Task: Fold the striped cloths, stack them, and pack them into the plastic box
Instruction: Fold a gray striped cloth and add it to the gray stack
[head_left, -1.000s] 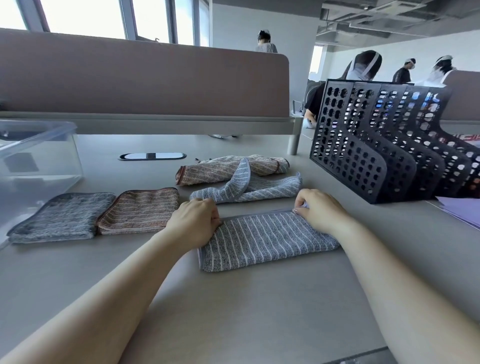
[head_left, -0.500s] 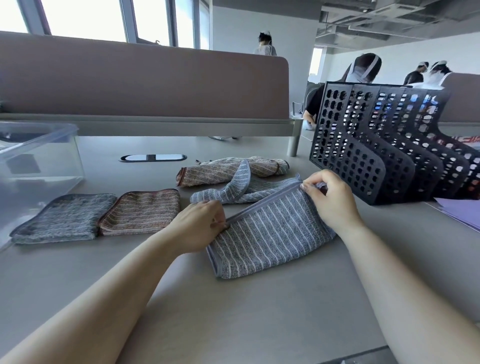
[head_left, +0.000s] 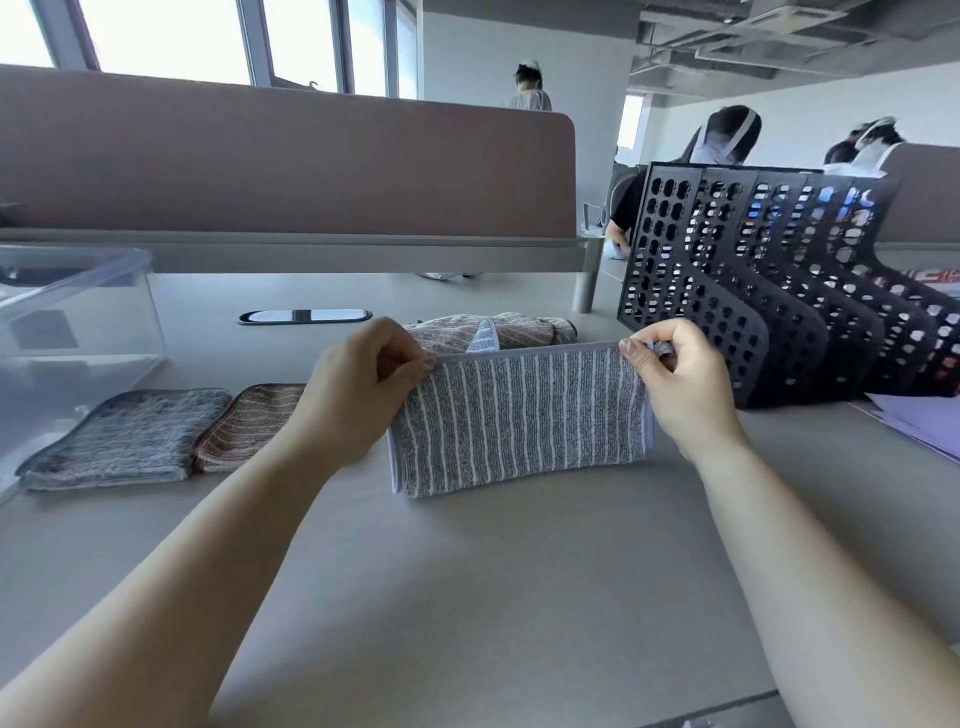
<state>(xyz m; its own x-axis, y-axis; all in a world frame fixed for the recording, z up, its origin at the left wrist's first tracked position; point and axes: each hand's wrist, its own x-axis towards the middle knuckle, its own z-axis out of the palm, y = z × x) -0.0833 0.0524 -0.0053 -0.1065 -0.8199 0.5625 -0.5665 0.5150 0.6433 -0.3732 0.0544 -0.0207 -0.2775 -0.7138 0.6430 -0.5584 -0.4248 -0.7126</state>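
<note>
Left hand (head_left: 358, 395) and right hand (head_left: 680, 384) pinch grey cloth (head_left: 519, 421) at top corners. Uneven lowering may skew the fold.

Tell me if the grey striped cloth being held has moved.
Yes. The grey striped cloth went up: its far edge, earlier flat on the table, now hangs above the base of the black file rack.

So the grey striped cloth (head_left: 519, 421) isn't lying flat anymore. Our left hand (head_left: 358, 395) and right hand (head_left: 680, 389) each pinch a top corner and hold it up, so it now hangs upright with just its bottom edge on the desk (head_left: 467, 597), and it hides most of the unfolded cloths (head_left: 524, 332) behind.
</note>
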